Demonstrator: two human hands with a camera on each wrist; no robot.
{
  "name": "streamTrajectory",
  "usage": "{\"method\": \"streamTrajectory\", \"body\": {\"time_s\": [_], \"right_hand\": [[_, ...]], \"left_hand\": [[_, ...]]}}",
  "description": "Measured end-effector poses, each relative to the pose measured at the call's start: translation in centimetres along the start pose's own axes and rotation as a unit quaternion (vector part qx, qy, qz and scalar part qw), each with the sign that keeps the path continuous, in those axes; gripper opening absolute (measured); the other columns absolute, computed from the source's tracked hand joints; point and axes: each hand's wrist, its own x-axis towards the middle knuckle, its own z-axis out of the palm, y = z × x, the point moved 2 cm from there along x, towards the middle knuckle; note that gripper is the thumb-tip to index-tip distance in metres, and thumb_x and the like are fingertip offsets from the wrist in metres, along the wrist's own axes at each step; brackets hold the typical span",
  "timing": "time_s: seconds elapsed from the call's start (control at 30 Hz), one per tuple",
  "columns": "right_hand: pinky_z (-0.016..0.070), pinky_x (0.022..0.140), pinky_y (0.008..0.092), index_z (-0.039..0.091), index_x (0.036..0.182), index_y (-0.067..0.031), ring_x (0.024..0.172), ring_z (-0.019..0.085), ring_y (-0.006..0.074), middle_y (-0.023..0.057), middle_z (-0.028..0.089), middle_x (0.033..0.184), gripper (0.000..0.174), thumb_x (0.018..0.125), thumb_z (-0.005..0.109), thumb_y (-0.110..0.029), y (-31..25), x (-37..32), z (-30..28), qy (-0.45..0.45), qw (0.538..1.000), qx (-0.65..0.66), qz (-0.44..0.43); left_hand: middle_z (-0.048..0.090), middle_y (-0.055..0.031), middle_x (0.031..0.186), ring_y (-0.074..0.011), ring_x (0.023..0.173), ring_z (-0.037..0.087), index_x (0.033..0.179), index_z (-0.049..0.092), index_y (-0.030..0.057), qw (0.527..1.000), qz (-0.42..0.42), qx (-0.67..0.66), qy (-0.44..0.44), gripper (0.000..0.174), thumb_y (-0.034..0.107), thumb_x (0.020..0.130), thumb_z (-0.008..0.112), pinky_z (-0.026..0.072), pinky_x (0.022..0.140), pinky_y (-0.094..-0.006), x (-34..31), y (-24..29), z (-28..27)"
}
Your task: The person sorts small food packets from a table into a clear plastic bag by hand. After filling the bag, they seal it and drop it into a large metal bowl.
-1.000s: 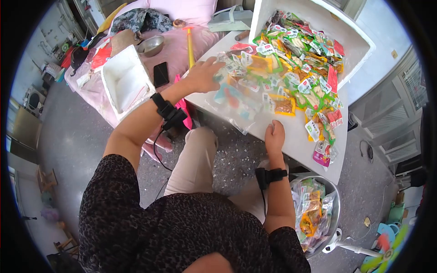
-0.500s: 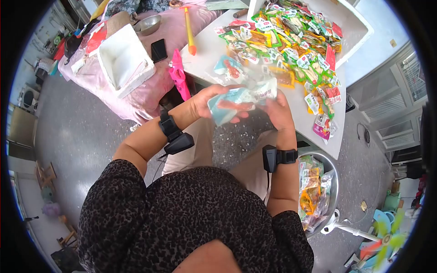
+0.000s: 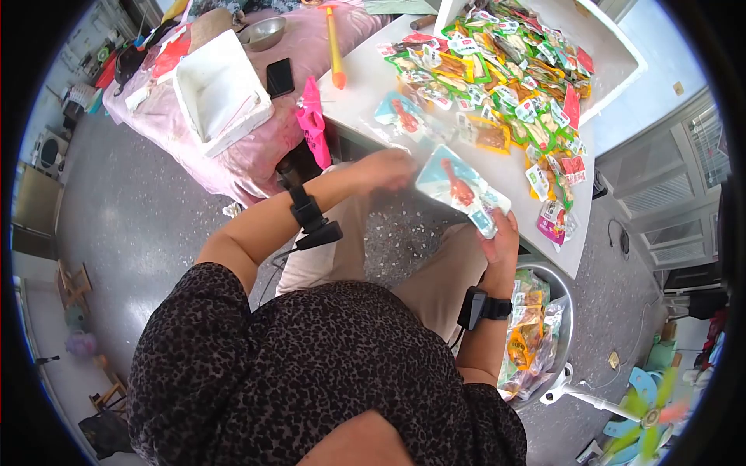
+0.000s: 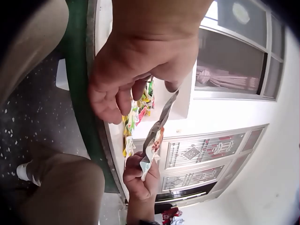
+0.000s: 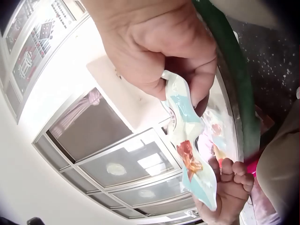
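A blue-and-white packet [image 3: 458,189] with a reddish food picture is held up over the table's near edge. My right hand [image 3: 501,235] pinches its lower right corner between thumb and fingers. To the packet's left, my left hand [image 3: 391,169] is blurred, with a small gap between them. In the right wrist view the packet [image 5: 188,159] hangs from my right hand [image 5: 164,51], and the left hand [image 5: 227,192] shows loosely bent fingers beside its far end. From the left wrist view the packet [image 4: 154,136] appears edge-on. A similar blue packet [image 3: 400,114] lies on the table.
Many colourful packets [image 3: 513,93] spill from a white foam box [image 3: 614,70] across the white table [image 3: 357,105]. A metal basin [image 3: 569,326] of packets stands by the right leg. On the pink-covered bed are another foam box [image 3: 221,93] and a phone [image 3: 280,78].
Both hands came back from the table and took hold of the blue packet. Since then the left hand has let go and moved slightly away, while the right has shifted right and down with it.
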Motion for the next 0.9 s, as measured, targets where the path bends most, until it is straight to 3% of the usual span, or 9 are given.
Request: {"method": "streamTrajectory", "body": {"time_s": [0.03, 0.07, 0.13, 0.17, 0.27, 0.37, 0.57, 0.67, 0.9], "right_hand": [[0.0448, 0.045, 0.0257, 0.048, 0.098, -0.0003, 0.068, 0.058, 0.0170, 0.0106, 0.057, 0.090, 0.018, 0.082, 0.043, -0.008, -0.2, 0.2, -0.5, 0.064, 0.998, -0.010, -0.022], [0.0449, 0.046, 0.0258, 0.048, 0.097, -0.0005, 0.068, 0.058, 0.0171, 0.0106, 0.057, 0.090, 0.018, 0.082, 0.042, -0.008, -0.4, 0.4, -0.8, 0.088, 0.995, -0.001, -0.041], [0.0451, 0.047, 0.0260, 0.047, 0.097, -0.0010, 0.069, 0.058, 0.0175, 0.0104, 0.057, 0.090, 0.017, 0.082, 0.042, -0.007, -1.0, 0.5, -1.2, 0.140, 0.987, 0.015, -0.080], [0.0455, 0.048, 0.0259, 0.047, 0.097, -0.0017, 0.070, 0.058, 0.0179, 0.0099, 0.057, 0.091, 0.017, 0.082, 0.042, -0.008, -1.2, 0.6, -1.2, 0.152, 0.984, -0.002, -0.094], [0.0459, 0.049, 0.0262, 0.047, 0.097, -0.0022, 0.071, 0.058, 0.0179, 0.0093, 0.056, 0.091, 0.017, 0.081, 0.044, -0.008, -1.4, 1.2, -1.0, 0.191, 0.977, -0.002, -0.098], [0.0459, 0.048, 0.0269, 0.047, 0.097, -0.0027, 0.070, 0.058, 0.0179, 0.0087, 0.056, 0.091, 0.017, 0.080, 0.045, -0.008, -1.4, 1.9, -0.5, 0.177, 0.980, -0.004, -0.095], [0.0453, 0.045, 0.0281, 0.047, 0.096, -0.0026, 0.068, 0.058, 0.0179, 0.0091, 0.057, 0.089, 0.017, 0.080, 0.045, -0.008, -0.4, 2.6, 0.4, 0.148, 0.986, -0.027, -0.068], [0.0453, 0.046, 0.0279, 0.047, 0.096, -0.0023, 0.068, 0.058, 0.0182, 0.0098, 0.057, 0.087, 0.017, 0.080, 0.045, -0.009, 0.1, 2.8, 0.7, 0.135, 0.990, -0.031, -0.037], [0.0453, 0.051, 0.0261, 0.045, 0.095, -0.0044, 0.072, 0.058, 0.0185, 0.0089, 0.056, 0.090, 0.017, 0.079, 0.047, -0.008, -0.8, 4.1, 1.3, 0.112, 0.994, 0.000, -0.003]], "left_hand": [[0.052, -0.0066, 0.086, -0.0190, 0.076, 0.051, 0.096, 0.051, 0.0067, 0.996, 0.004, 0.049, 0.081, 0.037, 0.036, 0.074, 0.054, 0.0416, 0.066, -0.0333, 0.8, 0.1, 0.0], [0.052, -0.0083, 0.086, -0.0206, 0.077, 0.051, 0.096, 0.051, 0.0058, 0.976, 0.066, 0.157, 0.137, 0.038, 0.036, 0.073, 0.055, 0.0415, 0.067, -0.0333, 1.6, 0.7, 0.2], [0.051, -0.0119, 0.087, -0.0237, 0.079, 0.051, 0.095, 0.050, 0.0041, 0.881, 0.188, 0.362, 0.238, 0.041, 0.037, 0.070, 0.057, 0.0413, 0.069, -0.0333, 2.5, 2.3, 1.2], [0.049, -0.0163, 0.088, -0.0288, 0.081, 0.050, 0.094, 0.050, 0.0028, 0.882, 0.185, 0.352, 0.254, 0.042, 0.036, 0.069, 0.057, 0.0415, 0.070, -0.0345, 2.6, 3.1, 2.2], [0.049, -0.0174, 0.093, -0.0301, 0.084, 0.051, 0.093, 0.051, 0.0041, 0.865, 0.109, 0.429, 0.237, 0.037, 0.033, 0.070, 0.054, 0.0418, 0.071, -0.0372, 4.6, 3.8, 3.9], [0.050, -0.0184, 0.091, -0.0322, 0.084, 0.051, 0.091, 0.051, 0.0039, 0.861, 0.110, 0.446, 0.218, 0.030, 0.026, 0.070, 0.050, 0.0421, 0.071, -0.0397, 4.3, 5.2, 4.7], [0.052, -0.0177, 0.084, -0.0324, 0.079, 0.053, 0.084, 0.052, 0.0031, 0.863, 0.075, 0.441, 0.235, 0.022, 0.019, 0.071, 0.045, 0.0421, 0.070, -0.0403, 7.1, 2.2, 3.6], [0.053, -0.0161, 0.094, -0.0316, 0.084, 0.054, 0.092, 0.054, 0.0068, 0.870, 0.063, 0.446, 0.201, 0.026, 0.019, 0.071, 0.048, 0.0440, 0.071, -0.0394, 7.6, 1.7, 3.4], [0.053, -0.0152, 0.091, -0.0308, 0.087, 0.052, 0.092, 0.052, 0.0070, 0.856, 0.114, 0.455, 0.218, 0.024, 0.020, 0.073, 0.046, 0.0424, 0.073, -0.0396, 6.7, 2.7, 3.8]]}}
